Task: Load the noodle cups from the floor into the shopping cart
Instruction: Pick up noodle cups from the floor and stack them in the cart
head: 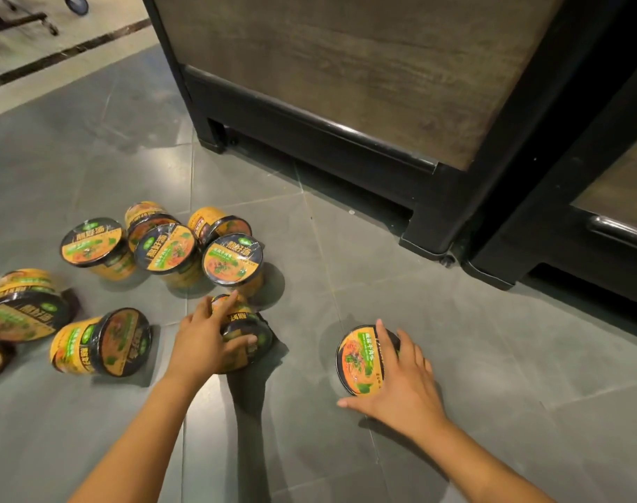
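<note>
Several yellow-and-black noodle cups lie scattered on the grey tiled floor (455, 339) at the left. My left hand (200, 339) wraps around a cup lying on its side (246, 321) near the middle. My right hand (404, 379) rests over the lid of an upright cup (356, 361), apart from the others, with fingers curled around its rim. Three upright cups (233, 259) (164, 248) (91, 241) stand just beyond my left hand. More cups on their sides (102, 343) (22, 306) lie at the far left. The cart's basket is out of sight.
A dark shelving unit with a wood-look panel (346, 67) and black base stands close ahead and to the right. At the top left corner a wheel and black frame bars (77, 1) show on a lighter floor strip. Bare grey tiles surround my right hand.
</note>
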{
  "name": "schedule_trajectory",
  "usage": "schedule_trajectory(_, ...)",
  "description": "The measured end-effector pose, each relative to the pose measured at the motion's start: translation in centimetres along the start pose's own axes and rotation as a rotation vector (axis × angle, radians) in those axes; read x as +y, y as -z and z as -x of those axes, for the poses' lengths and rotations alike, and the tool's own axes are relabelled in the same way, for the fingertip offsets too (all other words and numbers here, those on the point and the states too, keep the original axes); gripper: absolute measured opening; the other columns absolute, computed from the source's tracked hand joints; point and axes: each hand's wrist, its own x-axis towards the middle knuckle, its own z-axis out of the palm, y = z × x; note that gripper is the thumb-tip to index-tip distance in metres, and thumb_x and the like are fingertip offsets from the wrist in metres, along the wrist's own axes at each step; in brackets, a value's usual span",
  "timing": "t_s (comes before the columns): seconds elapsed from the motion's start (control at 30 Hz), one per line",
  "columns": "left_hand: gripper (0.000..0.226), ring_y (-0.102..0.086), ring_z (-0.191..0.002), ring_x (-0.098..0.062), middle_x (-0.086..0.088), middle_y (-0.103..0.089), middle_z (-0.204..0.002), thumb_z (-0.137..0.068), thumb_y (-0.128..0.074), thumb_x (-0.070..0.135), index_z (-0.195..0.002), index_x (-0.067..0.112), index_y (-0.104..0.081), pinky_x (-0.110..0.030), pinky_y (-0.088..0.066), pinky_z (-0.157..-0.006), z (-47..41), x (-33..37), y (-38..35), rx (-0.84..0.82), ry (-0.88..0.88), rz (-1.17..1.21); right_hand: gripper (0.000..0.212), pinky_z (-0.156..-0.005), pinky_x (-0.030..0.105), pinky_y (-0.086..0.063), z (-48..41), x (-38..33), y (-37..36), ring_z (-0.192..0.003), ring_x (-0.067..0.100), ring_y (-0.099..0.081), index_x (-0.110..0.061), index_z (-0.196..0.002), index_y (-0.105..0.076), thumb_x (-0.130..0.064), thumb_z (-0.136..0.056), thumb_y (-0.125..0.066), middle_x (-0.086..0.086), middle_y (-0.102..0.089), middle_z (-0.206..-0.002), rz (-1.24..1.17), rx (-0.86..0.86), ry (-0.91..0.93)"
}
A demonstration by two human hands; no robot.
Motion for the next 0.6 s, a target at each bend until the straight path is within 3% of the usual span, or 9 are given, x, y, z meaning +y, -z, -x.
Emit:
schedule_trajectory(0.1,0.085,-0.051,-0.123,-0.030,-0.006,-0.047,-0.140,-0.076,-0.064,0.062,-0.149,0.035,-0.028,-0.041,-0.046,-0.097,0.4,1.0,0.6,-0.090,0.040,0.134,0.141,-0.113,0.041,-0.025,-0.3,-0.7,-0.4,-0.142,0.029,-0.013,-0.033,-0.148,0.021,-0.096,-0.044,-0.052,0.011,-0.004,-0.155,0.050,-0.030,-0.017)
schedule_trajectory(0.23,0.080,-0.048,-0.129,-0.028,-0.002,-0.045,-0.147,-0.081,-0.061,0.059,-0.149,0.039,-0.025,-0.039,-0.046,-0.098,1.3,2.0,0.4,-0.345,0.090,0.315,0.135,-0.112,0.040,-0.025,-0.2,-0.7,-0.9,-0.141,0.028,-0.013,-0.032,-0.149,0.019,-0.090,-0.053,-0.056,0.009,0.000,-0.156,0.070,-0.042,-0.030)
schedule_trajectory(0.3,0.075,-0.051,-0.126,-0.029,-0.004,-0.049,-0.143,-0.085,-0.060,0.055,-0.149,0.039,-0.026,-0.038,-0.047,-0.097,1.8,2.6,-0.1,-0.276,0.093,0.321,0.134,-0.112,0.040,-0.025,-0.2,-0.6,-0.9,-0.140,0.027,-0.015,-0.031,-0.149,0.019,-0.089,-0.055,-0.056,0.009,-0.001,-0.155,0.074,-0.041,-0.032)
schedule_trajectory(0.43,0.071,-0.053,-0.119,-0.028,-0.005,-0.049,-0.140,-0.087,-0.047,0.062,-0.149,0.043,-0.020,-0.037,-0.049,-0.087,2.3,3.2,-0.8,-0.047,-0.070,0.042,0.131,-0.109,0.042,-0.027,-0.1,-1.0,-0.9,-0.138,0.030,-0.018,-0.031,-0.148,0.021,-0.098,-0.053,-0.040,0.013,-0.005,-0.154,0.138,-0.029,-0.084)
schedule_trajectory(0.53,0.102,-0.040,-0.131,-0.035,-0.012,-0.029,-0.153,-0.067,-0.026,0.092,-0.153,0.039,-0.005,-0.044,-0.044,-0.096,2.8,3.3,-1.3,-0.081,-0.040,-0.132,0.132,-0.105,0.043,-0.031,-0.1,-1.2,-0.9,-0.133,0.029,-0.024,-0.030,-0.146,0.025,-0.102,-0.050,-0.029,0.015,-0.018,-0.147,0.149,-0.034,-0.163)
schedule_trajectory(0.6,0.128,-0.031,-0.137,-0.039,-0.015,-0.014,-0.158,-0.050,-0.025,0.101,-0.152,0.033,0.010,-0.048,-0.039,-0.102,3.0,3.3,-1.6,-0.130,-0.027,-0.213,0.132,-0.101,0.041,-0.035,0.0,-1.2,-0.9,-0.128,0.027,-0.029,-0.030,-0.144,0.029,-0.103,-0.049,-0.027,0.013,-0.026,-0.139,0.160,-0.042,-0.182)
